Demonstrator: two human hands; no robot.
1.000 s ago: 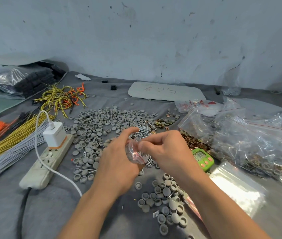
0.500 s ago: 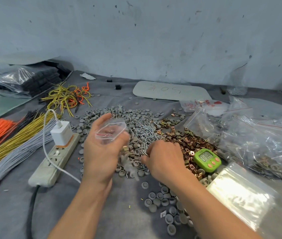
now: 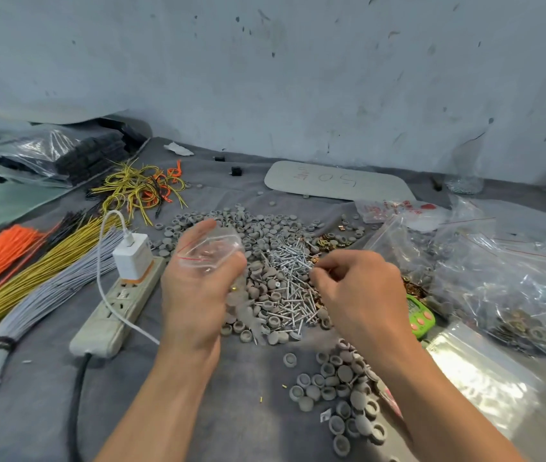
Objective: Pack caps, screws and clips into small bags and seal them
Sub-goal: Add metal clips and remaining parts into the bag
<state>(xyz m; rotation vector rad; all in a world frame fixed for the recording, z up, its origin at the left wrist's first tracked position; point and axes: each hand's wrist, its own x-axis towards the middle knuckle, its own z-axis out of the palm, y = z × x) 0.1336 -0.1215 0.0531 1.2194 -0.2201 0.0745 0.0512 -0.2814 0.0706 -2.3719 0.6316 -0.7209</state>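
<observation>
Plastic bag (image 3: 209, 253): small, clear, red zip line; held up over the left edge of the grey caps (image 3: 258, 228).
Left hand (image 3: 194, 295): fingers and thumb curled round the bag.
Right hand (image 3: 361, 291): fingers bunched, tips down at the screws (image 3: 290, 285); whether anything is pinched, cannot tell.
Screws: silver pile between both hands, lying on caps.
Clips (image 3: 331, 241): brass, just beyond the screws.

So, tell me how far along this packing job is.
Done: the bags on the right already hold parts. In hand: the left hand holds a small bag; the right hand reaches into the screws. Left: loose caps, clips, sealing.
</observation>
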